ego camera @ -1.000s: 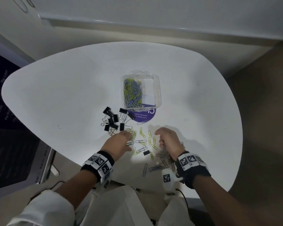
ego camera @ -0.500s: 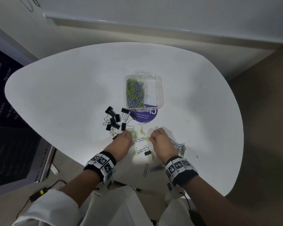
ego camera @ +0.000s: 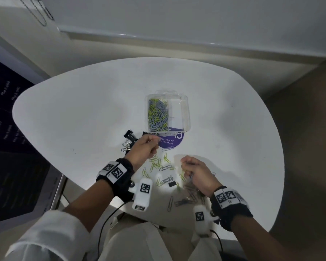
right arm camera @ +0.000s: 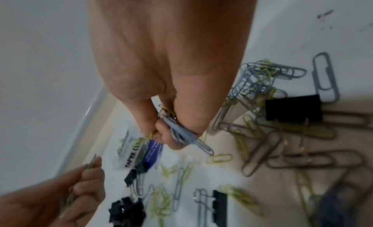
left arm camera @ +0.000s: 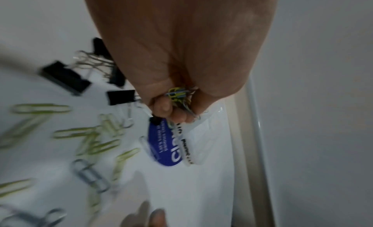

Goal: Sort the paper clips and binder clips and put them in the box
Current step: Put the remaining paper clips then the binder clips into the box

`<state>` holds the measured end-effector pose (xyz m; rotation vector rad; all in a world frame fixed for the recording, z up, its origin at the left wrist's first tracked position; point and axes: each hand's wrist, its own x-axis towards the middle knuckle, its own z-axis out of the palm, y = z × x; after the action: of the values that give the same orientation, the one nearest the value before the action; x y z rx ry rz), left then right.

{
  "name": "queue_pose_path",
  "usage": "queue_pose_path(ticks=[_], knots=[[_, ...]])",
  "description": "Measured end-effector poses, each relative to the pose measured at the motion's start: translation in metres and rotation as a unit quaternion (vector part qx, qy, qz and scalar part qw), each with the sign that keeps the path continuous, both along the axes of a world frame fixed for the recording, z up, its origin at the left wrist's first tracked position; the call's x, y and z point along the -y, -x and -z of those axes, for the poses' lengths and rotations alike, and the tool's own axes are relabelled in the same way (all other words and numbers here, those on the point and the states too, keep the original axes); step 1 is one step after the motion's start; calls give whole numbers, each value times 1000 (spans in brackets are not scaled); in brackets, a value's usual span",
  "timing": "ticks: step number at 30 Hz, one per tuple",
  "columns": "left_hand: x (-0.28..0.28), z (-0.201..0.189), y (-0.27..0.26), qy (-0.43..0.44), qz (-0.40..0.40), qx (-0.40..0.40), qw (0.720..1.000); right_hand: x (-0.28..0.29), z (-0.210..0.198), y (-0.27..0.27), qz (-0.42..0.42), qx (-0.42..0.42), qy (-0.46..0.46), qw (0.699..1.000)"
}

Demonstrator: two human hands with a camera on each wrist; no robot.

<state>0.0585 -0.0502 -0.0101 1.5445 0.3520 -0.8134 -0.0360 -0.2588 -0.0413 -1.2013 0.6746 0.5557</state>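
Our left hand point(ego camera: 143, 150) sits just below the clear box point(ego camera: 184, 112) at the middle of the head view, fingers curled round a small bunch of yellow and grey paper clips point(left arm camera: 179, 95). Our right hand point(ego camera: 198, 174), lower and to the right, is likewise clenched on a few clips, a long grey-blue paper clip point(right arm camera: 187, 134) poking out of the fist. The box rests on the white desk point(ego camera: 73, 119) partly over a purple sticker point(ego camera: 170, 143); its left compartment holds a heap of clips, and its right one looks bare. Black binder clips point(ego camera: 129, 135) lie left of the left hand, with one more point(ego camera: 172, 184) among the loose paper clips point(ego camera: 158, 164) scattered between the hands. A further tangle lies beneath the right wrist.
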Motion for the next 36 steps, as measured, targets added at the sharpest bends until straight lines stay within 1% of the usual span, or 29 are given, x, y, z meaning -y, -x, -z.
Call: queue_pose_path(ticks=[1, 2, 3, 5, 8, 10, 12, 13, 14, 17, 20, 23, 26, 28, 30, 32, 34, 36], knots=[[4, -4, -12, 0, -23, 7, 1000, 0, -6, -4, 37, -17, -60, 997], [8, -8, -24, -3, -48, 15, 999, 0, -10, -8, 58, -26, -93, 994], [13, -12, -37, -5, -72, 24, 997, -2, -14, -14, 70, -29, -105, 992], [23, -17, -62, 4, -110, 21, 994, -8, -24, -31, 79, -11, -99, 992], [33, -16, -86, 48, -140, -18, 989, -21, -42, -66, 86, 31, -93, 991], [34, -17, -89, 33, -128, -10, 991, -31, -51, -93, 80, 56, -70, 993], [30, -22, -84, -20, -84, 35, 996, -42, -55, -122, 76, 83, -41, 993], [26, -24, -81, -32, -70, 56, 995, -48, -55, -135, 75, 96, -26, 992], [22, -26, -77, -23, -70, 63, 995, -53, -55, -147, 71, 108, -8, 992], [11, -33, -66, 39, -121, 46, 991, -67, -53, -174, 42, 129, 73, 988], [-1, -34, -56, 45, -140, 48, 988, -75, -37, -187, -22, 144, 154, 977], [-14, -26, -46, 28, -132, 58, 989, -79, -24, -185, -105, 160, 233, 953], [-24, -16, -39, 11, -119, 53, 991, -78, -23, -177, -152, 199, 293, 923], [-28, -11, -34, 4, -109, 55, 992, -75, -23, -173, -175, 239, 325, 898], [-29, -9, -29, -15, -92, 70, 993, -72, -25, -169, -199, 261, 376, 866], [-30, -7, -24, -61, -65, 98, 991, -67, -28, -165, -228, 256, 418, 842], [-32, -2, -17, -138, -33, 148, 979, -61, -33, -161, -248, 247, 411, 842], [-39, 3, -14, -213, -16, 224, 951, -58, -35, -155, -250, 257, 407, 840]])
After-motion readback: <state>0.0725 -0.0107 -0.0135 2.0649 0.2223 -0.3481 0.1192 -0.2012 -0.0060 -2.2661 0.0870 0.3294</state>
